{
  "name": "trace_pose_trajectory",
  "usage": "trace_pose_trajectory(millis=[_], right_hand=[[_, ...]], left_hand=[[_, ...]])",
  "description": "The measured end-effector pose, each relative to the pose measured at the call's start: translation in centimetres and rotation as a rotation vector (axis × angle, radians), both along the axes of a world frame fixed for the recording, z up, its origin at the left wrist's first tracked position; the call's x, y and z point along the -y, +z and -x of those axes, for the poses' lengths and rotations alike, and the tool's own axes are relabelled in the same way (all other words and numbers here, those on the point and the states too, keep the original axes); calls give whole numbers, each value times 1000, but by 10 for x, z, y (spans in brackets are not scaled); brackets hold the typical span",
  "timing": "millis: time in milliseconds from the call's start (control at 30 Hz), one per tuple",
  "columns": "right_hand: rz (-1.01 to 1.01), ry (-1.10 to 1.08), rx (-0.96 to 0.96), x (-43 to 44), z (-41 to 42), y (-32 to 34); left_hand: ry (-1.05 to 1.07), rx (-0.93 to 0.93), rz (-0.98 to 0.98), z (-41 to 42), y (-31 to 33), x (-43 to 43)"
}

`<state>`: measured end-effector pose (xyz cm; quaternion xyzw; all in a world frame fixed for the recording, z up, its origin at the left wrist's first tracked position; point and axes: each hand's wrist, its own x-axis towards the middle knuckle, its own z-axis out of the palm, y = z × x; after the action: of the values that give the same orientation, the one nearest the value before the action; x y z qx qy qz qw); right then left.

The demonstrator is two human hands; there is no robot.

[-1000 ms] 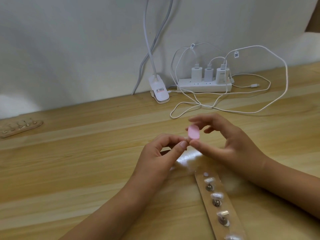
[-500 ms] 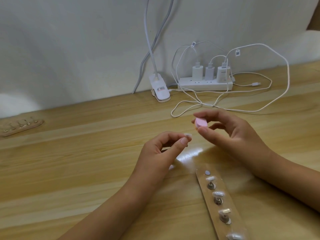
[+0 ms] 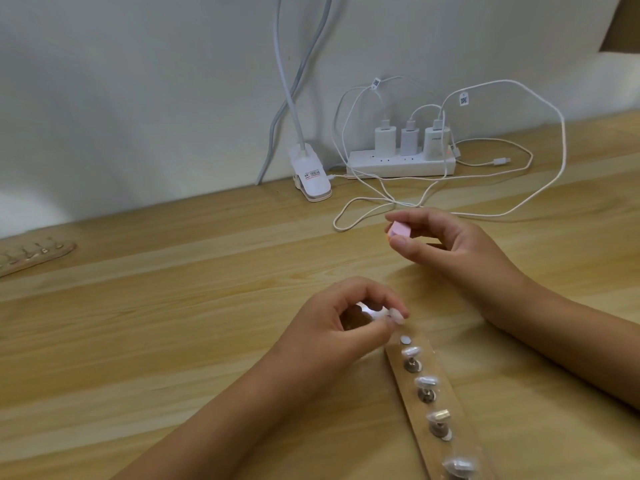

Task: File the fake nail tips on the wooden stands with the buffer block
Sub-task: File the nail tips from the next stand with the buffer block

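My left hand (image 3: 341, 323) pinches a clear fake nail tip (image 3: 499, 315) between thumb and forefinger, just above the top end of a wooden stand (image 3: 464, 424). The stand's topmost spot is a bare metal disc (image 3: 406, 339). Below it several nail tips (image 3: 410, 351) sit on small metal pegs. My right hand (image 3: 450, 244) is higher and farther back, holding a small pink buffer block (image 3: 400, 231) between thumb and fingers, apart from the tip.
A second wooden stand (image 3: 34, 254) with pegs lies at the far left of the wooden table (image 3: 173, 323). At the back stand a white power strip (image 3: 401, 164) with three chargers, looping white cables (image 3: 485, 206) and a lamp clip (image 3: 311, 178).
The hands have separated. My left hand carried the nail tip down to the stand's top end. My right hand lifted the pink block up and back.
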<state>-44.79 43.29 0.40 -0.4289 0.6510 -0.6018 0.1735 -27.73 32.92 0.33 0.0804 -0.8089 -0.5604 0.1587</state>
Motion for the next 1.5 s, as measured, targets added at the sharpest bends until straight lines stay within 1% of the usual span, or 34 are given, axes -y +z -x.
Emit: trace_pose_trajectory(millis=[133,300,400,533,633,700,800,900,1000,1067,1133,1200,1233,1267,1333,1400,1433,1500], right_hand=[[-12,5,-3,0,-1,0],[-40,13,-2,1,1,0],[-43,21,18,1,1,-1],[3,18,79,1,2,-1],[21,16,109,1,3,-1],[30,26,132,1,3,0],[79,22,167,1,4,3],[82,-10,171,-1,7,1],[24,-19,104,0,7,-2],[30,-30,68,1,6,-2],[56,-46,39,0,8,1],[12,-63,-105,-4,17,8],[-52,-48,-195,-8,24,15],[-149,16,-285,-13,32,22],[-419,268,-449,-22,46,34],[-668,482,-566,-30,55,35],[-723,536,-603,-33,57,33],[-704,555,-614,-34,59,28]], left_hand=[[-30,52,64,1,2,0],[-18,58,117,2,0,0],[21,73,234,3,1,-1],[108,29,342,-4,3,1],[8,85,461,-11,4,0],[-41,112,459,-13,4,-3],[-35,90,442,-10,0,-5],[-7,96,398,-8,-4,-4],[-9,128,278,-6,-4,-3],[3,141,150,-6,-2,-3],[95,96,-17,-7,1,-3],[231,0,-182,-7,3,-1],[276,-45,-254,-7,5,0],[302,-81,-300,-7,5,0],[302,-124,-342,-6,6,0],[268,-121,-335,-5,5,-2],[255,-112,-326,-4,4,-2],[244,-97,-307,-4,3,-1]])
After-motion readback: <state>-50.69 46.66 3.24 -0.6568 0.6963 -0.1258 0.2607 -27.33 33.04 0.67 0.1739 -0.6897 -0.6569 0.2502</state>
